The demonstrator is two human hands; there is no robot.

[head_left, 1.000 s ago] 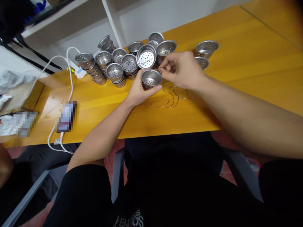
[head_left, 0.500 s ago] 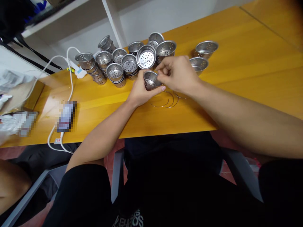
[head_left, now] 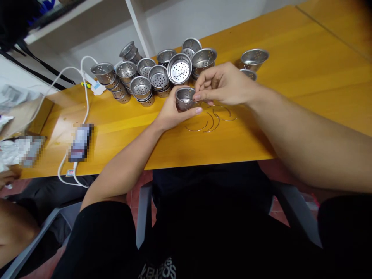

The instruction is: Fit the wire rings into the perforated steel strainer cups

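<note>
My left hand (head_left: 171, 112) is wrapped round a small perforated metal cup (head_left: 185, 104), its thumb along the near side and the open top facing up. At the cup's right rim my right hand (head_left: 222, 86) pinches a thin wire, mostly hidden by the fingers. The other fingers of that hand are curled. Several loose curved wires (head_left: 218, 123) lie on the table just below the right hand. Behind the held cup stands a group of similar metal cups (head_left: 140, 88), some stacked, with thin wires lying across several of them.
The yellow wooden table (head_left: 255, 135) runs up to a white shelf (head_left: 84, 29). More metal cups (head_left: 254, 58) stand at the right. A phone (head_left: 81, 142) with a white cable (head_left: 87, 93) lies at left. Another person's hand (head_left: 8, 177) shows at the far left edge.
My right hand has turned and shifted slightly right and up, with its thumb now at the cup's rim. The left hand keeps its hold. Another person's hand has appeared at the far left.
</note>
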